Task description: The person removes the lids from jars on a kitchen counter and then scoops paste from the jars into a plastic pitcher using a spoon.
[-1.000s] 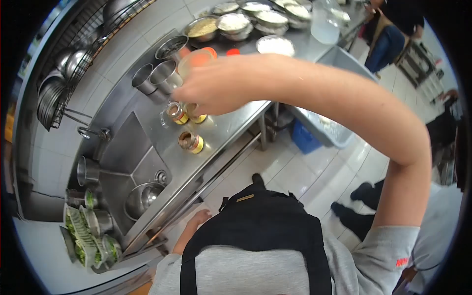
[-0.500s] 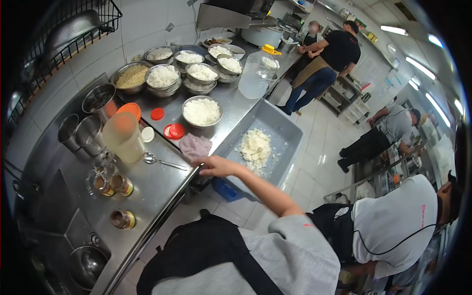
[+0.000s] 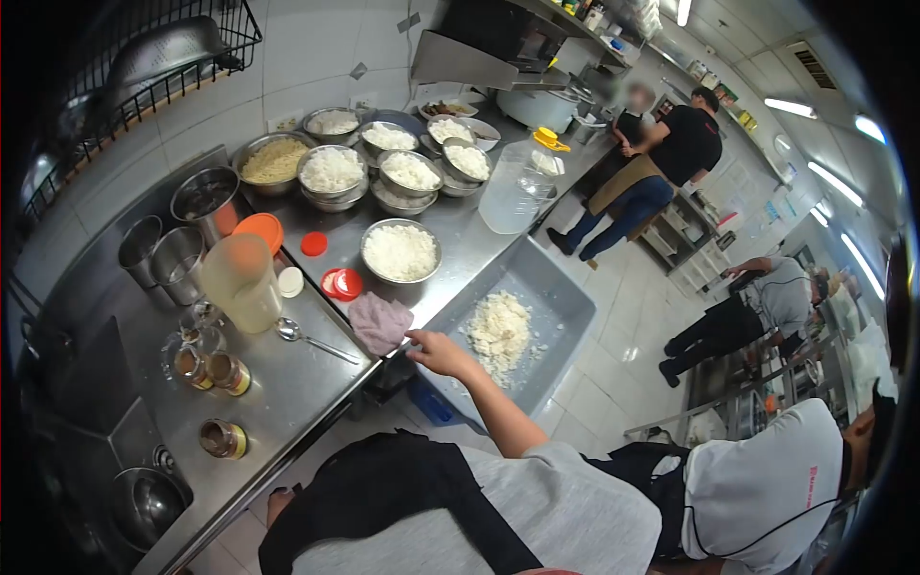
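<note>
Lying near right hand (image 3: 443, 355), pinkish cloth (image 3: 380, 323)

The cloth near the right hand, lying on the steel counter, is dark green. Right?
Not green: the head view shows the cloth is pale pink. It does lie on the steel counter near the right hand.

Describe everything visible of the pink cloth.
The pink cloth is a dull mauve-pink, apparently soft fabric, crumpled into a loose heap with uneven folds. It lies on the steel counter near the front edge. The right hand is right at its edge; whether they touch is unclear.
</note>
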The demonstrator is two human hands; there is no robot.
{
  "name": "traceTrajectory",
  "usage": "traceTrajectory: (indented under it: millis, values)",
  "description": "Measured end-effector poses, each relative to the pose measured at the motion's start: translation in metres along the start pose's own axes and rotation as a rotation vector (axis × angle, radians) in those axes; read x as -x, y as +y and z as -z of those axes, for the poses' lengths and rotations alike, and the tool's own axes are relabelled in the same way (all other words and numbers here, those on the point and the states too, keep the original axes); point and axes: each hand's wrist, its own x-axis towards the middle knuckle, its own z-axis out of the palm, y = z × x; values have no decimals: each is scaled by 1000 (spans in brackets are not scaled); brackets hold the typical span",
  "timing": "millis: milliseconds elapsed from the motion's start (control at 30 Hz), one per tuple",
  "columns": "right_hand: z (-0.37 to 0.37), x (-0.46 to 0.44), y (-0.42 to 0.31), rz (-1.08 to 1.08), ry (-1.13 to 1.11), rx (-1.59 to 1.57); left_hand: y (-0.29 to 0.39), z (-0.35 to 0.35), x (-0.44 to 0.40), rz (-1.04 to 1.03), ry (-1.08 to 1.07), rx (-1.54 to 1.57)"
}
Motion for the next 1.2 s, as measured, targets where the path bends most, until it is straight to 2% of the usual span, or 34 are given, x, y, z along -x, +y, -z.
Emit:
traceTrajectory:
  millis: [67, 133, 167, 267, 333, 400, 500, 567, 667, 733, 800, 867, 967, 1200]
  values:
    - [-8, -8, -15, 41, -43, 79, 13, 8, 14, -8, 77, 48]
    - [-27, -8, -28, 5, -166, 207, -18, -7, -4, -74, 10, 48]
    - [-34, -12, -28, 143, -215, 173, -35, -13, -13, -39, -36, 78]
    - [-27, -12, -81, 221, -281, 142, -30, -5, 13, -16, -31, 11]
    - [-31, -16, -108, 408, -306, 12, -28, -1, 28, -17, -13, -18]
    - [-39, -23, -134, 508, -450, -104, -24, 0, 38, -18, 7, -31]
    - [-55, -25, -160, 579, -522, -37, -30, -4, 46, -30, 29, -41]
    - [-63, -23, -165, 678, -475, 25, -34, -6, 44, -48, 47, -57]
    - [-58, -21, -170, 641, -573, 53, -34, -7, 34, -146, 81, -141]
    - [-61, -19, -166, 629, -549, 55, -33, -7, 21, -178, 80, -182]
    - [-60, -20, -164, 627, -473, 87, -24, -12, -7, 69, 18, 146]
    - [-59, -22, -161, 618, -474, 99, -23, -13, -7, -7, 90, 139]
    - [-57, -27, -154, 588, -469, 133, -36, -15, -22, 50, -13, 128]
    - [-67, -40, -135, 550, -445, 144, -27, 3, 13, 97, 47, -18]
